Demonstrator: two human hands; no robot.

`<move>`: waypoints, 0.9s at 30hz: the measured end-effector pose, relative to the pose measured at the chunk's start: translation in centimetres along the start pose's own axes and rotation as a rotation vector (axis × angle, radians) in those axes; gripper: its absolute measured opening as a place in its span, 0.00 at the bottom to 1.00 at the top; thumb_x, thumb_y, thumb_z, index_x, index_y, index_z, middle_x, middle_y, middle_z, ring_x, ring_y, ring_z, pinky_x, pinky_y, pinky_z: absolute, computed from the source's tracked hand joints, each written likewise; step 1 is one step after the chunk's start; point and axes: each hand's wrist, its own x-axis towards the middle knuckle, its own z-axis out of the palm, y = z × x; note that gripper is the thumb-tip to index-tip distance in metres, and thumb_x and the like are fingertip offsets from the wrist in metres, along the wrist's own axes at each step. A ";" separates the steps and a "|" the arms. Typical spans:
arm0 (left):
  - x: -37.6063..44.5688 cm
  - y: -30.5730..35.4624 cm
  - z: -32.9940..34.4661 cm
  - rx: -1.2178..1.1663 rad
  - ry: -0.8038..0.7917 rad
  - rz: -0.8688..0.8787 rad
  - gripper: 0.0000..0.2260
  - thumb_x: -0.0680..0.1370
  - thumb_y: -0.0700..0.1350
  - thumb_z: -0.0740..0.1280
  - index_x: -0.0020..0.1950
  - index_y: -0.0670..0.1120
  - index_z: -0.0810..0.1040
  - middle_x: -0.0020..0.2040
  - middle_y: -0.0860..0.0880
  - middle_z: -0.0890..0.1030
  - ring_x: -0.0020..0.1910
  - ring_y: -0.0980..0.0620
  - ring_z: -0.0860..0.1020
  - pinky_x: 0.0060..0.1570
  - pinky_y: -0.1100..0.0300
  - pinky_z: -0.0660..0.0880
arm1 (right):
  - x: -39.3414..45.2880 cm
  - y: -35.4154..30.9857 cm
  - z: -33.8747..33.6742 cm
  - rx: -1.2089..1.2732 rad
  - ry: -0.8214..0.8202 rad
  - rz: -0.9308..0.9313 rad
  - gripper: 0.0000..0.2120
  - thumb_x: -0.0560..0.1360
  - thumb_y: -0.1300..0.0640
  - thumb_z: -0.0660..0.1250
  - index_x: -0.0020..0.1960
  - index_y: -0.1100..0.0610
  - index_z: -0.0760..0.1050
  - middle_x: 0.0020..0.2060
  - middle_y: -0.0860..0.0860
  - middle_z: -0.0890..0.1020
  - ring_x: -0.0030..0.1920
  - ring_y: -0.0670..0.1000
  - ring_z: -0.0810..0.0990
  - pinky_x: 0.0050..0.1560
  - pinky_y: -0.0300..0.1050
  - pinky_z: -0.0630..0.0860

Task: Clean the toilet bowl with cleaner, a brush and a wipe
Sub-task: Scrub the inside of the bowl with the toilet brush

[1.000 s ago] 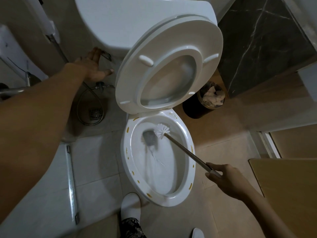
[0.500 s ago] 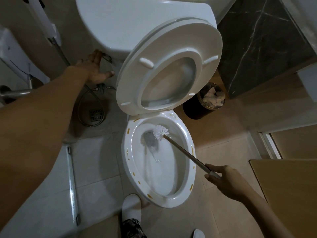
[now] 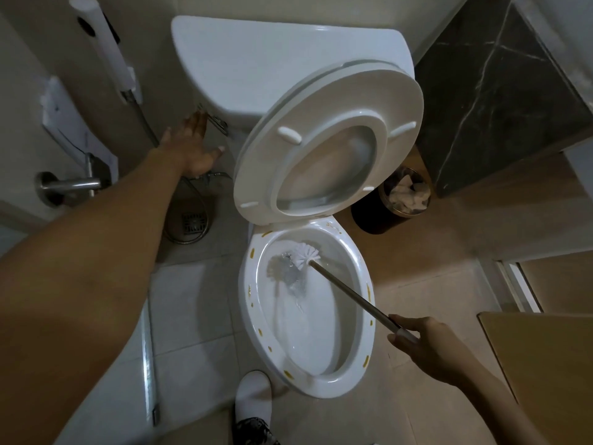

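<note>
The white toilet bowl [image 3: 359, 364] stands open below me, its seat and lid [image 3: 327, 136] raised against the tank [image 3: 272, 59]. Yellow spots dot the rim. My right hand [image 3: 426, 345] grips the end of a metal-handled toilet brush [image 3: 306, 253], whose white head sits at the back of the bowl over swirling water. My left hand [image 3: 192, 146] reaches out with straight fingers beside the chrome flush lever [image 3: 216, 121] on the tank's left side; whether it touches the lever is unclear.
A dark waste bin [image 3: 378, 216] with crumpled paper stands right of the toilet, beside a dark marble cabinet [image 3: 500, 101]. A bidet sprayer [image 3: 109, 53], its hose and a floor drain [image 3: 193, 223] lie left. My white slipper [image 3: 253, 399] is near the bowl's front.
The view has tilted up slightly, showing more of the tank. My left hand stays by the flush lever, and water now swirls in the bowl around the brush head.
</note>
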 end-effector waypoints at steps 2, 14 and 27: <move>-0.8 -0.1 0.0 -0.013 0.006 -0.020 0.35 0.81 0.61 0.51 0.77 0.44 0.38 0.78 0.47 0.39 0.77 0.51 0.42 0.74 0.47 0.43 | -0.3 -0.4 -0.3 -0.004 -0.001 -0.010 0.22 0.78 0.48 0.64 0.71 0.48 0.68 0.54 0.49 0.83 0.37 0.43 0.81 0.32 0.32 0.73; -7.8 1.6 -4.7 0.001 0.081 -0.026 0.32 0.82 0.57 0.49 0.77 0.42 0.37 0.77 0.45 0.38 0.77 0.49 0.40 0.74 0.49 0.41 | -3.2 -1.6 -3.4 -0.039 -0.040 0.015 0.24 0.78 0.50 0.65 0.72 0.48 0.67 0.52 0.49 0.80 0.35 0.42 0.78 0.30 0.33 0.72; -12.2 14.5 -10.4 -0.003 0.188 0.207 0.31 0.82 0.58 0.48 0.78 0.44 0.40 0.78 0.46 0.40 0.77 0.50 0.41 0.74 0.49 0.41 | -6.7 0.5 -8.7 -0.126 -0.128 -0.104 0.21 0.78 0.50 0.62 0.71 0.50 0.69 0.64 0.51 0.77 0.59 0.49 0.77 0.58 0.40 0.73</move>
